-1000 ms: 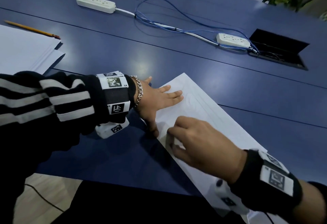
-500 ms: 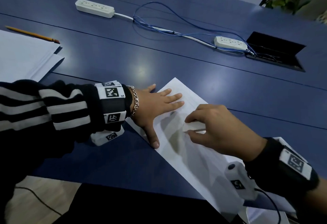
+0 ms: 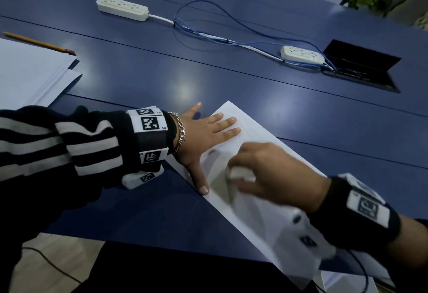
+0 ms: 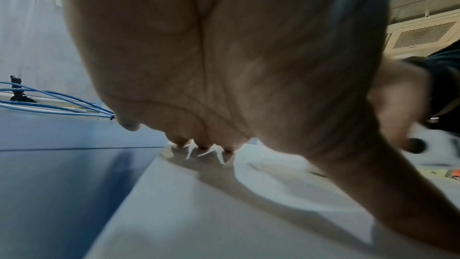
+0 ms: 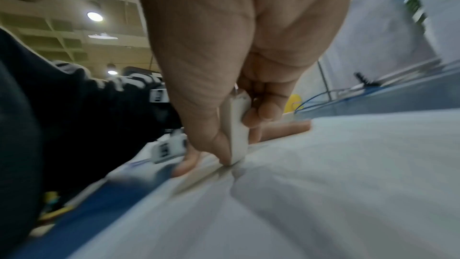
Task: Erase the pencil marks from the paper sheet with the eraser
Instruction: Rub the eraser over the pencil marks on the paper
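A white paper sheet [image 3: 259, 209] lies slantwise on the blue table [image 3: 162, 79]. My left hand [image 3: 208, 135] lies flat on its far corner, fingers spread and straight, thumb along the sheet's left edge. My right hand [image 3: 261, 174] pinches a white eraser [image 3: 240, 173] between thumb and fingers and presses its lower end on the paper just right of the left thumb. In the right wrist view the eraser [image 5: 236, 131] stands nearly upright, tip on the paper sheet [image 5: 298, 194]. The left wrist view shows my left palm [image 4: 224, 56] over the sheet [image 4: 211, 214]. Pencil marks are too faint to make out.
A stack of white paper [image 3: 30, 72] with a yellow pencil [image 3: 39, 42] lies at the far left. Two white power strips [image 3: 122, 11] [image 3: 302, 54] with blue cables [image 3: 220, 28] cross the far table, beside an open black cable hatch [image 3: 361, 68].
My right hand with the eraser went from the sheet's left edge to further right and away, then came back left and nearer. The left hand stays flat on the corner.
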Action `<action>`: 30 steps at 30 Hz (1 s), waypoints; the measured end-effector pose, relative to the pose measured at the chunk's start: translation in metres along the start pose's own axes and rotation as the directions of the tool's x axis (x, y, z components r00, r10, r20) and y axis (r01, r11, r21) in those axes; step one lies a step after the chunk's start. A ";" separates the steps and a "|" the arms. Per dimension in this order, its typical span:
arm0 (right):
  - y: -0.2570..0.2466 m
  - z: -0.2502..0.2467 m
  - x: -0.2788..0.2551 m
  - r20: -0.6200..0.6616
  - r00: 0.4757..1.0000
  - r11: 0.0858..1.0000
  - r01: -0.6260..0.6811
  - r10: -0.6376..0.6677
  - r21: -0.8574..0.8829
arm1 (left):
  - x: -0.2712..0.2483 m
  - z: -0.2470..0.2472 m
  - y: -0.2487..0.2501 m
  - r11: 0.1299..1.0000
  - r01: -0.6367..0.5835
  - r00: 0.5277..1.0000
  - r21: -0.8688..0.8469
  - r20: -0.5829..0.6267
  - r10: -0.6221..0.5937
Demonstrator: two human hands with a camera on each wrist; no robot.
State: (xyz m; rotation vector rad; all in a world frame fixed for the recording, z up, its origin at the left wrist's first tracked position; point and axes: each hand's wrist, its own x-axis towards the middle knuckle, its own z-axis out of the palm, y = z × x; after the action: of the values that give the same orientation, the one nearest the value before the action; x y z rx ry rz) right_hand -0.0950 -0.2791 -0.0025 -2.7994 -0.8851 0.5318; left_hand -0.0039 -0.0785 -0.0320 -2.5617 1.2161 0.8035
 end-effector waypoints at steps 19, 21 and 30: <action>0.034 -0.025 0.019 -0.103 0.973 0.976 -0.198 0.207 0.089 | -0.001 -0.013 -0.020 0.995 -0.083 0.995 -0.059 -0.058 0.079; 0.034 -0.031 0.025 -0.121 0.972 0.975 -0.189 0.203 0.114 | 0.003 -0.010 -0.021 0.996 -0.067 0.998 -0.065 -0.024 0.066; 0.001 -0.003 0.026 -0.079 0.996 0.999 0.031 -0.033 -0.030 | 0.007 -0.008 -0.018 1.000 0.017 1.000 0.010 -0.001 -0.017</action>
State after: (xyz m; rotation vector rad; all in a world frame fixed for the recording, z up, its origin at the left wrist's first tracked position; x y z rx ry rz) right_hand -0.0729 -0.2652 -0.0072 -2.8047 -0.9264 0.4036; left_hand 0.0164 -0.0746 -0.0295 -2.5616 1.1943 0.7904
